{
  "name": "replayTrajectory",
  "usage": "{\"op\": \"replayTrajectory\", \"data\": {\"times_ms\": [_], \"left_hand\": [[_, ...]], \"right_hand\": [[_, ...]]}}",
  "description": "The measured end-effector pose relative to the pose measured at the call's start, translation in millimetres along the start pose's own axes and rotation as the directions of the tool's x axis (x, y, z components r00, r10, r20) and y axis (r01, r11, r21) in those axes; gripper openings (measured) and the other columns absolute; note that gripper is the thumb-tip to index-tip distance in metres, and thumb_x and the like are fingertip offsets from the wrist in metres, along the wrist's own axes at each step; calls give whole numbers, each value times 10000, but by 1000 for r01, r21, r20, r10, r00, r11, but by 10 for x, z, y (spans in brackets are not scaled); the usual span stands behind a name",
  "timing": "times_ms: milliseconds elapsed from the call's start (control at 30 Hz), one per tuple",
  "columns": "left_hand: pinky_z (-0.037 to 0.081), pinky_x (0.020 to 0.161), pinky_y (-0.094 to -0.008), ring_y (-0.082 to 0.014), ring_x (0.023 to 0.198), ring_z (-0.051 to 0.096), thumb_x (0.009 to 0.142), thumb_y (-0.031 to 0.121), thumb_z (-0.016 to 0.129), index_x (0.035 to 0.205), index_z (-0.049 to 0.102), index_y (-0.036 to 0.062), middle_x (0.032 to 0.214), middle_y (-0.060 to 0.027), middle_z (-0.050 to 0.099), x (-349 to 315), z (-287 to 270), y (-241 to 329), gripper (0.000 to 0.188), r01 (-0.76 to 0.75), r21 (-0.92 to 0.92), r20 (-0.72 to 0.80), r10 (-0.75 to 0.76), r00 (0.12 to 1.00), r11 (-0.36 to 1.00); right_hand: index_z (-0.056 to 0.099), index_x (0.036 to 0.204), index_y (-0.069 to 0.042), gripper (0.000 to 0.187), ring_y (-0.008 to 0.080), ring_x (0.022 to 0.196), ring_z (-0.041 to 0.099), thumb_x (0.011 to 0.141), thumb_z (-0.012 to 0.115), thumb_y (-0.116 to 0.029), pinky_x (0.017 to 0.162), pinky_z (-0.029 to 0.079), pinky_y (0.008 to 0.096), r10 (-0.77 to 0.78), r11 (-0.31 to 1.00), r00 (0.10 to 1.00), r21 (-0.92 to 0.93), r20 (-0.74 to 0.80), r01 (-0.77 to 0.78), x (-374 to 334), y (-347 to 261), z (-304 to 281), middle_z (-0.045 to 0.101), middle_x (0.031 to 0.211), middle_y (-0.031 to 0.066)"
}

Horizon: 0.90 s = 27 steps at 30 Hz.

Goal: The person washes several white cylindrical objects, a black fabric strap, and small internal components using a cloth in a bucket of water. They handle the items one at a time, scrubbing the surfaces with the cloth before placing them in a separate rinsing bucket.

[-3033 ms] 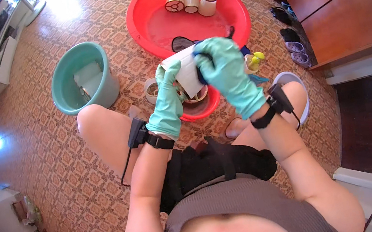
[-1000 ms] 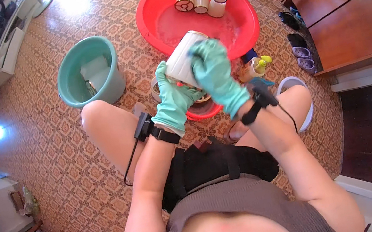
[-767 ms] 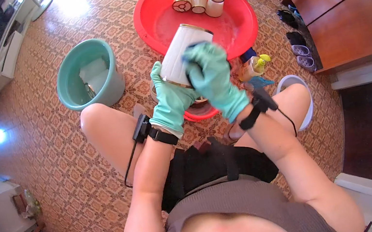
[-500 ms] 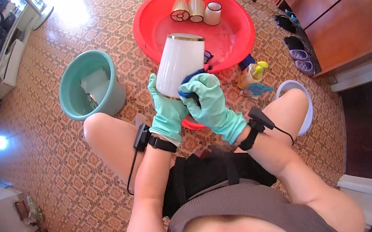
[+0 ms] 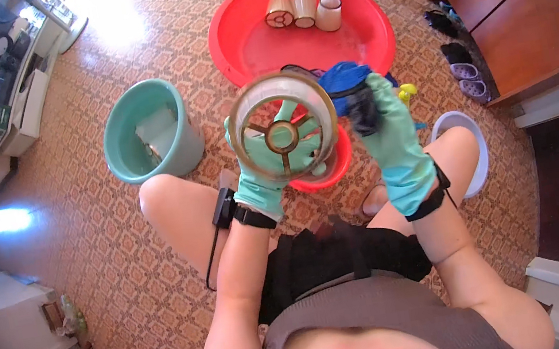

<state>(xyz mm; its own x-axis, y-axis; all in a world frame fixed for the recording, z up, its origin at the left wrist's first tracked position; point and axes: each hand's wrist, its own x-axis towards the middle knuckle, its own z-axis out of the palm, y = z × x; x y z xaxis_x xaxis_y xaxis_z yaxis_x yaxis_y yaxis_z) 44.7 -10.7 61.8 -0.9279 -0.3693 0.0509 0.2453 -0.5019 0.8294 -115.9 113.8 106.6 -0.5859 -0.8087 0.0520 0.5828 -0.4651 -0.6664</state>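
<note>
"What shows in the head view?"

"The person's left hand (image 5: 266, 158), in a mint-green glove, grasps a pale lampshade (image 5: 280, 87) over the lap side of the big basin. Its ringed end faces the camera, with three spokes meeting at a small central ring."

"How do the fingers sit?"

"One digit shows outside the shade's left edge; the others are seen through the opening, spread behind the spokes. How firmly they press cannot be told."

"And the right hand (image 5: 390, 130)?"

"Gloved alike, it is clenched on a bunched blue cloth (image 5: 346, 86) with a dark patch, just beside the shade's right edge. Whether cloth and shade touch is unclear."

"What lies around them?"

"Beyond the hands is the large red basin (image 5: 252, 53), with three small shades (image 5: 304, 9) in a row near its far wall. The leftmost turns a spoked end to the camera. A small red basin (image 5: 346, 152) sits below the lampshade, partly hidden. To the left stands a green bucket (image 5: 115, 157) with a whitish object (image 5: 158, 132) inside."

"On the right?"

"A yellow-green pump top (image 5: 407, 90) peeks out beside the right glove, and a pale basin (image 5: 480, 156) sits by the knee."
</note>
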Motion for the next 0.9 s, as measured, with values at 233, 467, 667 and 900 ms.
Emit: {"op": "replayTrajectory", "data": {"times_ms": [233, 467, 667, 900], "left_hand": [[540, 941, -492, -447, 1157, 581, 772, 792, 563, 1546, 195, 56, 1330, -354, 494, -94, 407, 242, 1129, 154, -713, 258, 53, 965, 684], [530, 958, -509, -402, 1199, 571, 731, 826, 567, 1550, 174, 59, 1358, -327, 490, -82, 227, 58, 1188, 180, -680, 221, -35, 975, 711], [507, 990, -524, -410, 1252, 533, 737, 823, 570, 1547, 186, 65, 1384, -331, 465, -72, 161, 1, 1174, 155, -617, 262, 16, 965, 772], [388, 1093, -568, -386, 1309, 486, 796, 778, 540, 1526, 250, 32, 1495, -258, 386, 46, -178, -140, 1084, 47, -628, -44, -95, 995, 777]], "right_hand": [[636, 1170, -46, 308, 189, 957, 677, 900, 712, -174, 839, 540, 314, -296, 340, 944, -907, 147, 248, -407, -105, -382, 702, 1053, 55], [559, 1223, -9, 447, 171, 1019, 646, 839, 764, -113, 917, 507, 312, -118, 412, 988, -910, -98, -41, -520, -112, -447, 672, 1144, 73], [604, 1186, -8, 452, 176, 984, 659, 809, 799, -163, 901, 505, 307, -143, 423, 989, -905, -29, 35, -570, -88, -553, 689, 1111, 80], [658, 1086, -13, 366, 225, 924, 677, 836, 767, -256, 830, 524, 344, -146, 265, 989, -964, -23, 17, -518, -166, -461, 703, 1013, 125]]}}
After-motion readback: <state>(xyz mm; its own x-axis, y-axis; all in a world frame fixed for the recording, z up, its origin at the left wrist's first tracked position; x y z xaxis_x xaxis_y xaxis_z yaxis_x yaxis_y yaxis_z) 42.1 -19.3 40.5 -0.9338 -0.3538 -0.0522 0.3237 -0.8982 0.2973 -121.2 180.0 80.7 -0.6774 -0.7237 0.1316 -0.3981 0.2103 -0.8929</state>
